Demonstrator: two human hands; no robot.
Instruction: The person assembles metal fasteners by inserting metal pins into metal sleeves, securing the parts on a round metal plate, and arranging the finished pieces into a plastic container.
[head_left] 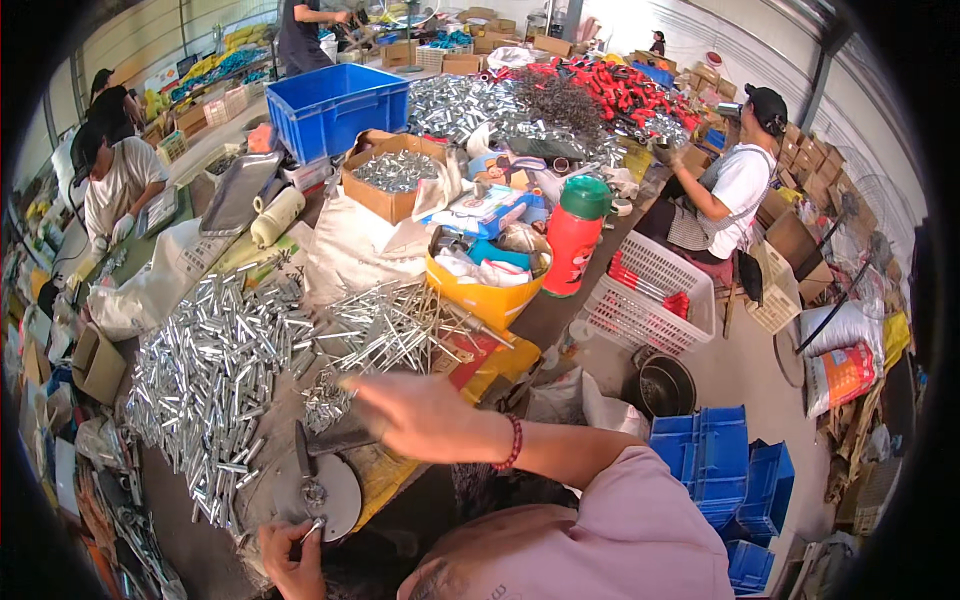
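At the near edge of the table, my left hand (290,562) is closed, thumb and fingers pinching a short shiny metal tube (316,526). Beside it lies a round pale disc (340,500) with a small metal fixture (312,490) and a dark flat bar (303,448) at its edge. My right hand (425,412), a red bead bracelet on its wrist, reaches left over the table. It is nearest to a small heap of little metal parts (325,402); its fingers are smeared and partly hidden. A large pile of metal tubes (215,385) spreads to the left, with long thin metal rods (395,325) behind.
A yellow tub (485,300) of packets and a red jar with a green lid (577,240) stand beyond my right arm. Farther back are a cardboard box of metal pieces (395,195) and a blue crate (335,110). Stacked blue bins (700,465) sit low right. Other people work nearby.
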